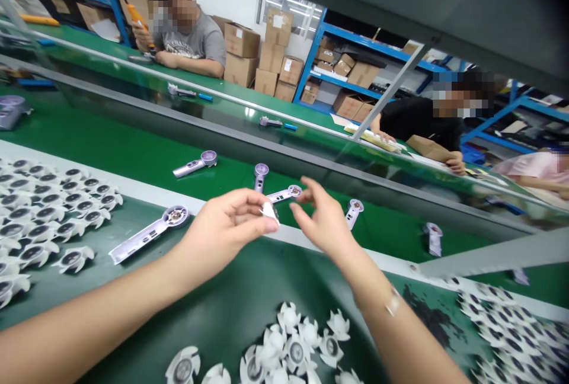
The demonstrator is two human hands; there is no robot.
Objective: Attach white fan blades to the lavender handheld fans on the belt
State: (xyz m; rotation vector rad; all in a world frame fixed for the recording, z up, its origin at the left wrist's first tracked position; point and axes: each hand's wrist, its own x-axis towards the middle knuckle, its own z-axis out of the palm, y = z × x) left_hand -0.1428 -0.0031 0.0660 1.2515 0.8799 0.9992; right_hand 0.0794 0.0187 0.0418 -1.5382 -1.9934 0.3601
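Observation:
My left hand (222, 221) pinches a small white fan blade (269, 213) between thumb and fingers, above the near edge of the green belt. My right hand (323, 221) is open just to its right, fingers apart and holding nothing. Between and behind my hands lies a pale purple handheld fan housing (281, 196) on the belt; I cannot tell whether my right fingers touch it. Another open fan housing (149, 236) rests on the near ledge, left of my left wrist. A loose heap of white fan blades (296, 351) sits on the green worktable below my hands.
Rows of fan blades (48, 212) cover the left, with more blades (511, 330) at right. Several housings, including one (195, 165), lie along the belt (146, 159). A slanted metal post (498, 253) stands right. Co-workers (189, 34) sit across the line.

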